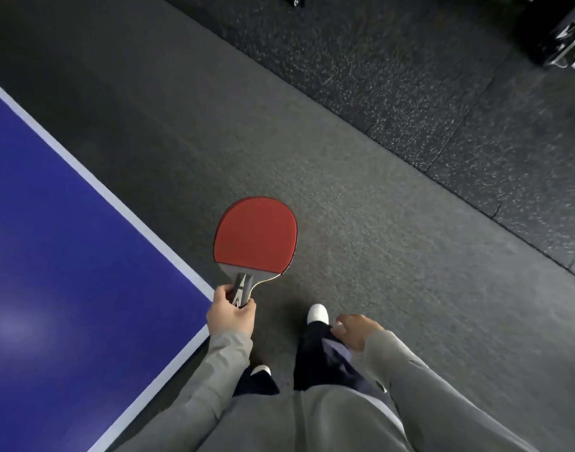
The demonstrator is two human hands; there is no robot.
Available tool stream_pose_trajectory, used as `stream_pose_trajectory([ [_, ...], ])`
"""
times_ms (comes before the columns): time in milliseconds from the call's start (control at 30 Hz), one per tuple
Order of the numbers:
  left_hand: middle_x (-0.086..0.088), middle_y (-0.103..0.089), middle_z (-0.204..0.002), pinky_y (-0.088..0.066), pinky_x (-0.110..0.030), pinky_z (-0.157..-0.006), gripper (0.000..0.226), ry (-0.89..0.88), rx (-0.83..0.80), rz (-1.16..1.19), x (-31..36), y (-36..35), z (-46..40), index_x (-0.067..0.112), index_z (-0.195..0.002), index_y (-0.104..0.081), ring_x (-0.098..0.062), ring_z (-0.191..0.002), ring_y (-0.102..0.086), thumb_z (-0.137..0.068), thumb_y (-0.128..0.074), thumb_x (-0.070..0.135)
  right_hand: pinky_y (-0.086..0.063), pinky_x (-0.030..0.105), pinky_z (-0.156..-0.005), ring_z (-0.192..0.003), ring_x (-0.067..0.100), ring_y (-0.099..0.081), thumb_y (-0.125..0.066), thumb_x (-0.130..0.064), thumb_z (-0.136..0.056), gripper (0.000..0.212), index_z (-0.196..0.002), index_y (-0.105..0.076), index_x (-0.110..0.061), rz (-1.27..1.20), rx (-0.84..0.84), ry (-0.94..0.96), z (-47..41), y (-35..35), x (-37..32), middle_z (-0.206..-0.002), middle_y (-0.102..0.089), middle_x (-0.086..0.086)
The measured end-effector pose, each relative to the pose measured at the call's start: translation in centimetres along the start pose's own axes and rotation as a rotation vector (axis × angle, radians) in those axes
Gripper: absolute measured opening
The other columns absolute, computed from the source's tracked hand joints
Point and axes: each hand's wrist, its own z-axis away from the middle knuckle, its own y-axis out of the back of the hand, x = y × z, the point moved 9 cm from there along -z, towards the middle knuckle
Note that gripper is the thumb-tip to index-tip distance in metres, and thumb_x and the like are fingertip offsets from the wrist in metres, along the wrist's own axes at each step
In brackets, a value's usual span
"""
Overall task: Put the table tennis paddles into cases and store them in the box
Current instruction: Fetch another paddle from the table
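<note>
Fingers (221, 293) of left hand (230, 316) curled round butt end of paddle handle (242, 288), thumb tip on the right edge of the grip, other fingers wrapped on its left side. Paddle (255, 238) held out in front of the body, over the grey floor (361, 223), just beside the corner of the blue table (67, 239). Long axis running from handle at lower left up to blade at upper right, close to upright in view, leaning slightly right. Blade pointing away from the body, handle toward it. Red rubber face up toward the camera; bare grey wedge of blade showing between rubber and handle, black and white markings on the grip. Whole blade clear of the fingers, only the lowest part of the handle inside the grasp. Black rubber edge peeking along right rim of blade.

Right hand (356, 329) low at right side by the thigh, holding nothing, fingers loosely bent, probably relaxed though blurred. Grey sleeves on both arms. Dark trousers and white shoes (318, 314) below, one foot forward. White border line along table edge. Speckled darker mats (442, 93) farther off; dark blurred equipment at top right, unidentifiable.
</note>
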Motion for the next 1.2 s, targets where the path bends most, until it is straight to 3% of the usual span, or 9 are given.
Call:
stream_pose_trajectory([
  [133, 0.007, -0.054, -0.079, -0.051, -0.036, -0.077, 0.032, 0.129, 0.096, 0.027, 2.0, -1.5, -3.5, 0.018, -0.106, -0.055, -0.024, -0.082, -0.057, -0.079, -0.071, 0.014, -0.043, 0.039, -0.098, -0.117, 0.028, -0.055, -0.040, -0.047, -0.092, 0.040, -0.121, -0.054, -0.024, 0.045, -0.023, 0.071, -5.0, 5.4, -0.5, -0.127, -0.059, 0.005],
  [267, -0.001, -0.059, -0.085, -0.050, -0.039, -0.087, 0.036, 0.234, 0.210, 0.095, 5.5, -3.7, -6.6, 0.014, -0.110, -0.059, -0.030, -0.091, -0.061, -0.076, -0.072, 0.011, -0.040, 0.037, -0.099, -0.123, 0.027, -0.051, -0.038, -0.042, -0.095, 0.042, -0.128, -0.052, -0.020, 0.174, -0.045, 0.176, -10.4, 12.9, -1.4, -0.134, -0.055, 0.007],
  [433, -0.006, -0.062, -0.085, -0.048, -0.037, -0.087, 0.034, 0.333, 0.343, 0.165, 9.2, -5.0, -9.5, 0.014, -0.106, -0.061, -0.029, -0.089, -0.060, -0.075, -0.073, 0.011, -0.041, 0.036, -0.098, -0.120, 0.028, -0.053, -0.035, -0.042, -0.097, 0.041, -0.122, -0.055, -0.016, 0.270, -0.011, 0.303, -15.5, 22.4, -4.8, -0.130, -0.057, 0.010],
  [667, -0.006, -0.061, -0.087, -0.048, -0.034, -0.083, 0.034, 0.428, 0.459, 0.228, 12.7, -4.1, -14.5, 0.013, -0.109, -0.059, -0.028, -0.087, -0.058, -0.077, -0.071, 0.011, -0.041, 0.033, -0.101, -0.126, 0.028, -0.051, -0.040, -0.044, -0.098, 0.045, -0.134, -0.048, -0.018, 0.282, -0.002, 0.430, -20.9, 30.4, -11.1, -0.137, -0.054, 0.010],
  [800, -0.003, -0.062, -0.085, -0.050, -0.035, -0.078, 0.031, 0.464, 0.491, 0.269, 13.9, -2.4, -19.6, 0.015, -0.108, -0.059, -0.027, -0.083, -0.061, -0.078, -0.069, 0.014, -0.040, 0.029, -0.098, -0.126, 0.025, -0.051, -0.042, -0.041, -0.099, 0.044, -0.132, -0.051, -0.014, 0.305, -0.004, 0.455, -24.8, 34.9, -15.5, -0.136, -0.056, 0.009],
  [900, -0.002, -0.060, -0.083, -0.043, -0.028, -0.067, 0.033, 0.465, 0.513, 0.306, 15.7, -0.3, -25.4, 0.016, -0.110, -0.058, -0.022, -0.074, -0.056, -0.079, -0.068, 0.015, -0.041, 0.029, -0.100, -0.125, 0.024, -0.053, -0.043, -0.041, -0.098, 0.044, -0.132, -0.052, -0.014, 0.300, -0.005, 0.450, -28.0, 39.0, -20.0, -0.135, -0.057, 0.009],
  [1200, -0.006, -0.064, -0.089, -0.043, -0.031, -0.074, 0.034, 0.448, 0.473, 0.353, 24.3, 4.0, -40.2, 0.015, -0.110, -0.057, -0.026, -0.084, -0.057, -0.078, -0.068, 0.015, -0.036, 0.032, -0.107, -0.132, 0.025, -0.044, -0.040, -0.043, -0.099, 0.048, -0.142, -0.041, -0.020, 0.309, 0.062, 0.523, -32.3, 52.7, -33.0, -0.143, -0.048, 0.006],
])
